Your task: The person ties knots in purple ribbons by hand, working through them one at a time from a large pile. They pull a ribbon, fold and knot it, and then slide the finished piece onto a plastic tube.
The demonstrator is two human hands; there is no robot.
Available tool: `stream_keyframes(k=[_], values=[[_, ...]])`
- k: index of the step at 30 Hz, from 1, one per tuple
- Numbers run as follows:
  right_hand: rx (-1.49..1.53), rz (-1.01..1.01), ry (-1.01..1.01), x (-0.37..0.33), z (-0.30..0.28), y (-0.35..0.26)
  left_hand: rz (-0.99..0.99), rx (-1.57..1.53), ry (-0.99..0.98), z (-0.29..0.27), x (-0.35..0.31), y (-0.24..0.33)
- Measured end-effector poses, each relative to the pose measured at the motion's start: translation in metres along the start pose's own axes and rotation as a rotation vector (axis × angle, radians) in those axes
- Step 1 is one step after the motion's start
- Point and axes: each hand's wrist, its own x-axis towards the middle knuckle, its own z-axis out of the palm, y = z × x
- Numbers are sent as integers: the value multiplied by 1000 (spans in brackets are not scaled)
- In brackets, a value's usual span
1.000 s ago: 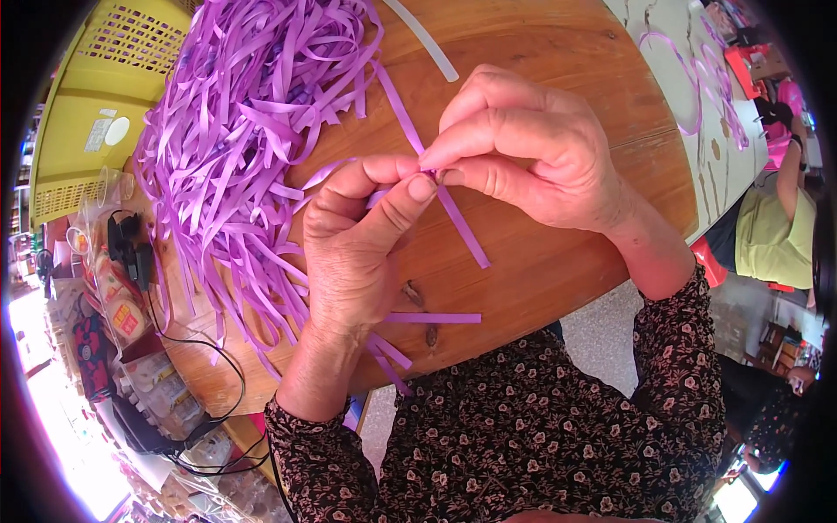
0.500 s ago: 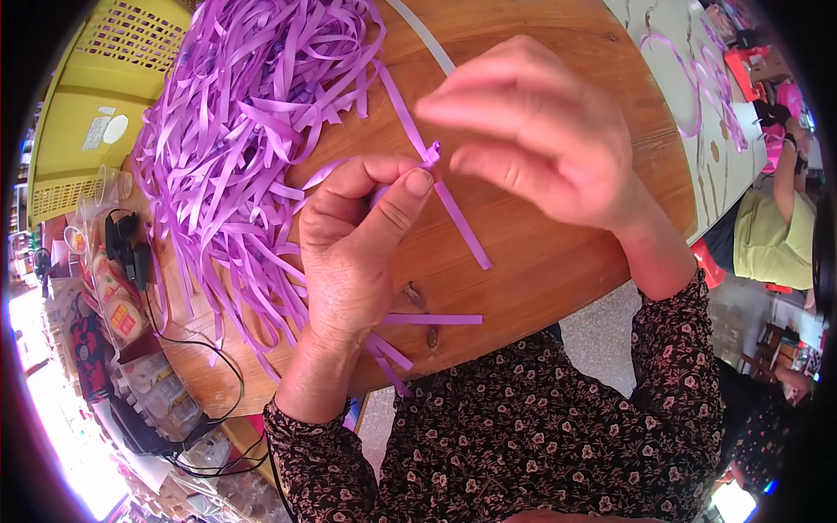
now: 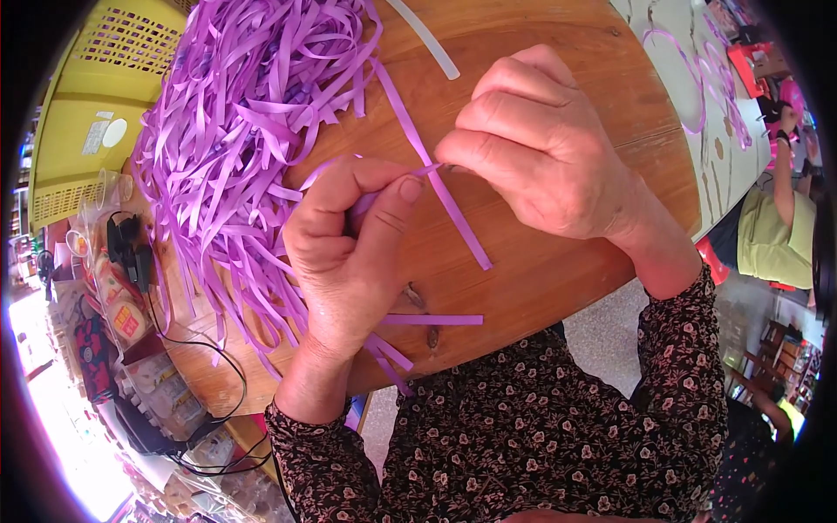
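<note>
From the head camera, we looked straight down on a round wooden bench [image 3: 558, 261], and both hands were right in the middle of it. The left hand [image 3: 349, 253] was curled nearly closed, thumb pressed against the forefinger, pinching the end of a purple strip [image 3: 453, 209] up near its fingertips. The right hand [image 3: 540, 148] sat just beside it, fingers folded down tight, and we saw it nipping the same strip where the two hands met (the fingertips themselves were hidden under the knuckles). That strip ran slantwise across the wood, from the heap down past the hands, its lower end lying free on the bench.

To the left of the hands lay a big tangled heap of purple strips [image 3: 235, 139], spilling over the bench edge. One loose strip [image 3: 432, 320] lay flat below the left wrist. A pale strip [image 3: 427, 39] rested near the far rim. Beyond the heap stood a yellow basket [image 3: 96, 113]. At the far right, another person in a yellow-green top [image 3: 772, 235] was partly in view.
</note>
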Motion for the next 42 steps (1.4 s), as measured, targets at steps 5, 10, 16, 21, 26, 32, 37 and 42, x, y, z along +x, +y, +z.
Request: stream_keyframes(k=[5, 10, 16, 21, 26, 32, 37, 42], values=[[55, 12, 47, 1, 0, 2, 38, -53, 16, 0, -1, 6], [63, -29, 82, 0, 2, 7, 31, -30, 8, -2, 0, 5], [-5, 264, 53, -12, -13, 38, 7, -331, 141, -25, 5, 17], [430, 441, -78, -9, 3, 26, -142, -432, 49, -6, 1, 9], [479, 283, -196, -7, 30, 7, -149, -623, 20, 1, -1, 13], [953, 258, -269, 27, 42, -18, -71, -709, -12, -3, -3, 28], [963, 452, -459, 13, 30, -5, 16, -770, -50, -13, 7, 36], [792, 494, -288, -8, -14, 21, -28, -804, 77, -32, 12, 27]])
